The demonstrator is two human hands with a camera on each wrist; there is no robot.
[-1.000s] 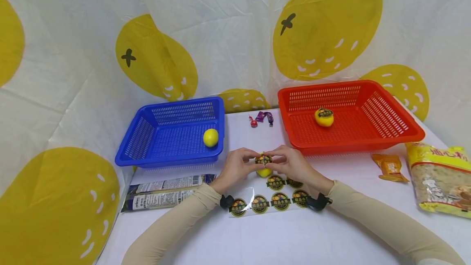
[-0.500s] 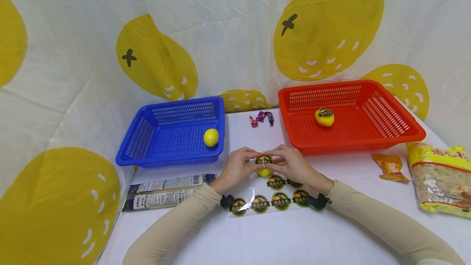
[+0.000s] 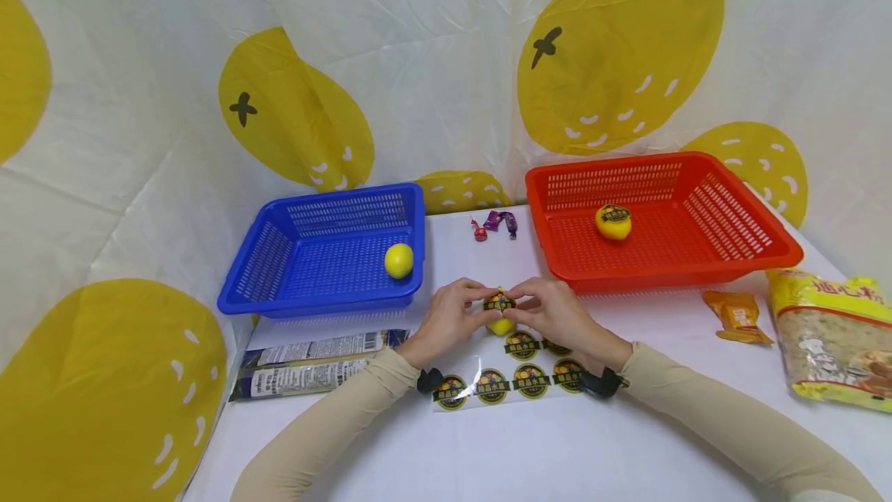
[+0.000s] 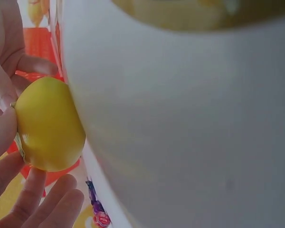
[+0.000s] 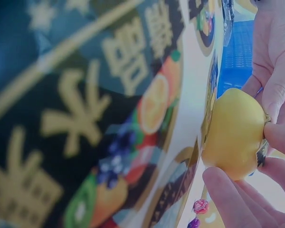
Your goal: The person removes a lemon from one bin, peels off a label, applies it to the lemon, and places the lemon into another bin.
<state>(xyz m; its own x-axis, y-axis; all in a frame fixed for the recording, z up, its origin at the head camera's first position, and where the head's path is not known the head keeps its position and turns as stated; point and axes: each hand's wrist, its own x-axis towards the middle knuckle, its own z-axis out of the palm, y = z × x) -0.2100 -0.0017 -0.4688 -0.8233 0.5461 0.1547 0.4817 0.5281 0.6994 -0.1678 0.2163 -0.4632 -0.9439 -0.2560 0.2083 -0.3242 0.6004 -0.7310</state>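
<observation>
A yellow lemon [image 3: 500,327] sits at the near middle of the table, over the back part of a clear sticker sheet [image 3: 463,407]. On its top lies a round dark sticker [image 3: 499,301] with gold lettering. My left hand [image 3: 449,314] grips the lemon from the left, thumb and forefinger at the sticker's edge. Opposite it, my right hand [image 3: 554,310] holds the right side, its thumb and forefinger also at the sticker. Both wrist views show the lemon [image 4: 50,126] between the fingers, with the sticker's edge [image 5: 261,153] visible in the right one.
A blue basket [image 3: 320,304] holding one lemon [image 3: 399,261] stands back left. In the red basket [image 3: 669,273], back right, lies a stickered lemon [image 3: 613,223]. Small candies [image 3: 493,221] lie between them. Two long packets [image 3: 307,378] are left; an orange packet [image 3: 737,318] and yellow bag [image 3: 832,339] are right.
</observation>
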